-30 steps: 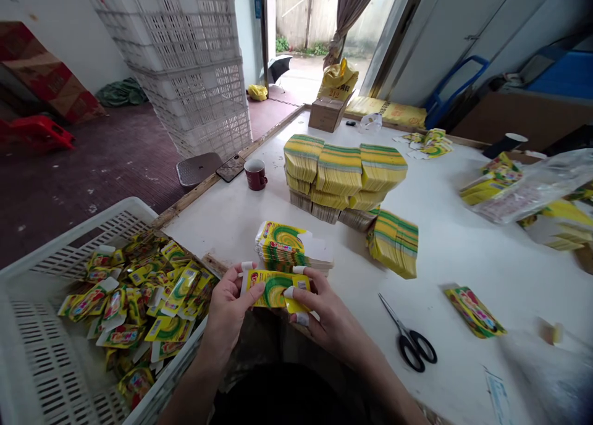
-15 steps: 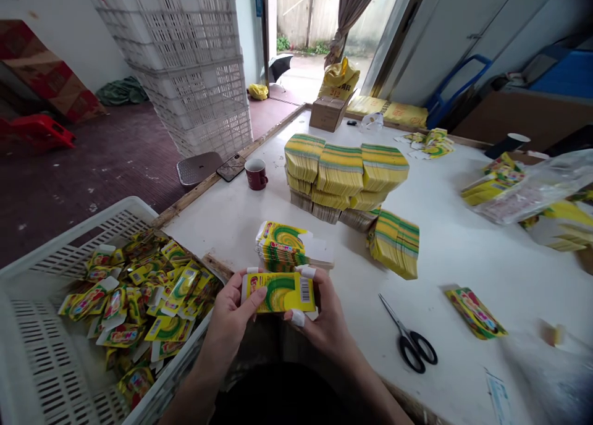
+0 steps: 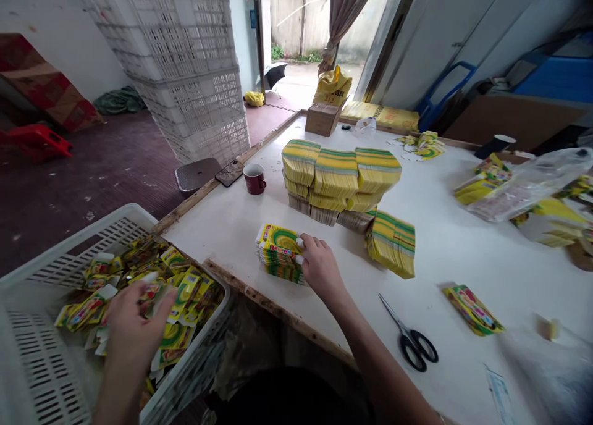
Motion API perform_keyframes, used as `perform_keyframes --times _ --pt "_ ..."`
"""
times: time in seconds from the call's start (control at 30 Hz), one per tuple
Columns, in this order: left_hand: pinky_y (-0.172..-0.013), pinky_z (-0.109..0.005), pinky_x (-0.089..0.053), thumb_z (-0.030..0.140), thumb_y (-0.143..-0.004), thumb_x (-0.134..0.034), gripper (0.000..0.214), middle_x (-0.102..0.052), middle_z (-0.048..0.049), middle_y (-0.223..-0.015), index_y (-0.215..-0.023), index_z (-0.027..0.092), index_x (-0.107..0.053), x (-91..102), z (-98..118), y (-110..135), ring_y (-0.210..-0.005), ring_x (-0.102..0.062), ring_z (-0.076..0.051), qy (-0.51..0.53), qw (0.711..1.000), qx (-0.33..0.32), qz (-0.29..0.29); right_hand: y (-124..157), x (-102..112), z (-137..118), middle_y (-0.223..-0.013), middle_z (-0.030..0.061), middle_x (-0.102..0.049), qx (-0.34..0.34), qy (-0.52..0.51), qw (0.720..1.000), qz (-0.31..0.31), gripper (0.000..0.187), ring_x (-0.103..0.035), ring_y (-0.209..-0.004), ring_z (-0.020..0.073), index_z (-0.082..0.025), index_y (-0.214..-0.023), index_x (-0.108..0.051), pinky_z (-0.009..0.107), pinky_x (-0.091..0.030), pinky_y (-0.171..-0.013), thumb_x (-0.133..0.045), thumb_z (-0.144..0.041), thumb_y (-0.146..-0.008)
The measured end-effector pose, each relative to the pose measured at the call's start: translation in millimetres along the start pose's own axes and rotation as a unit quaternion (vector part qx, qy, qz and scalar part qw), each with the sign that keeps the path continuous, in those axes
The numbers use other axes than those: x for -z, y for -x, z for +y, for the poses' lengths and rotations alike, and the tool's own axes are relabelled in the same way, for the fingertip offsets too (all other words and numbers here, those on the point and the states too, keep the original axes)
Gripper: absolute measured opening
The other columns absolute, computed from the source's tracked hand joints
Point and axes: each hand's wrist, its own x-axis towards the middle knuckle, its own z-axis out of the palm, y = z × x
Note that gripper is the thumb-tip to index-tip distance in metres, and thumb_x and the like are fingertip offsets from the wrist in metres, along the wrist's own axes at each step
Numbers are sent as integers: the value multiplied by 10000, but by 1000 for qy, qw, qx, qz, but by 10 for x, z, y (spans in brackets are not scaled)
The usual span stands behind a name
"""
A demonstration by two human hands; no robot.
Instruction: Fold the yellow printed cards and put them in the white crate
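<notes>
My left hand is over the white plastic basket, slightly smeared by motion, its fingers apart and nothing visible in them. Beneath it lie many small yellow-and-green packets, heaped loosely. My right hand, with white tape on its fingertips, reaches to the right end of a stack of flat yellow printed cartons near the table's front edge. Its thumb and fingers close on the end of a carton at the top of the stack; the exact grip is partly hidden.
Banded bundles of yellow cartons stand mid-table, with another bundle beside them. Scissors and a single packet lie at right. A maroon mug and a phone are near the left edge. Stacked white crates rise behind.
The yellow carton held between both hands is gone from them. My left hand has moved left over the basket and opened. My right hand has moved up to the carton stack.
</notes>
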Motion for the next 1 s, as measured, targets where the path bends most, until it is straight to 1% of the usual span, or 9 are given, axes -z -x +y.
perform_keyframes --times 0.1,0.2,0.33,0.47,0.57,0.7,0.87,0.93,1.0 --pt "-829 -386 -495 524 -671 -710 535 -587 -67 -1074 -1081 213 -565 -401 221 301 -944 -592 -243 172 975 68 -125 36 5 -31 -1002 152 -610 -8 -8 1000 14 433 -557 -931 294 -118 -1159 -476 463 -471 -844 -534 -43 -737" --pt "-893 -362 -476 492 -672 -744 646 -582 -95 -1196 -1219 234 -517 -710 627 631 -1074 -557 -239 356 913 53 -194 196 48 -170 -888 44 -571 -16 -122 992 26 503 -573 -773 196 -175 -1205 -383 332 -504 -715 -548 -67 -743" --pt "-894 -390 -490 694 -616 -678 734 -581 -92 -1218 -1197 264 -553 -833 1122 884 -1133 -536 -293 602 765 92 -211 546 24 -510 -818 -28 -519 -17 -367 929 -52 519 -530 -634 118 -233 -1206 -371 238 -474 -594 -586 -108 -750" --pt "-771 -311 -516 722 -758 -492 536 -595 -29 -856 -933 233 -625 -808 1374 887 -844 -595 -200 683 684 191 -172 818 -36 -758 -899 0 -554 -17 -484 867 -122 580 -552 -789 148 -241 -1300 -382 274 -494 -711 -633 -191 -779" --pt "-697 -252 -510 755 -688 -552 530 -547 13 -753 -840 250 -612 -825 1398 890 -717 -557 -152 674 699 190 -147 857 -45 -741 -920 9 -587 -17 -478 870 -123 472 -557 -839 173 -231 -1183 -516 291 -485 -755 -697 -251 -747" --pt "-790 -332 -515 752 -646 -595 618 -657 -54 -947 -982 236 -642 -895 1259 980 -872 -611 -230 583 778 152 -178 774 3 -539 -910 6 -639 -50 -498 862 -77 261 -602 -835 173 -237 -1064 -571 275 -489 -736 -647 -266 -817" --pt "-900 -344 -475 414 -798 -672 241 -717 -39 -930 -914 204 -693 -799 1007 877 -903 -642 -210 495 837 124 -200 722 185 -360 -750 6 -625 49 -354 934 -24 84 -579 -690 150 -217 -829 -652 246 -463 -616 -581 -212 -872" --pt "-918 -363 -468 506 -784 -652 398 -704 -88 -1046 -1010 180 -689 -645 965 724 -981 -635 -247 471 840 92 -254 726 273 -329 -781 24 -636 102 -294 950 -15 153 -590 -700 155 -224 -886 -677 252 -475 -610 -538 -160 -884" --pt "-977 -408 -436 723 -675 -602 772 -615 -140 -1241 -1220 175 -593 -469 978 573 -1149 -559 -316 470 832 38 -293 734 346 -316 -841 44 -658 158 -215 963 -28 260 -594 -750 175 -251 -986 -687 287 -493 -654 -493 -108 -891"
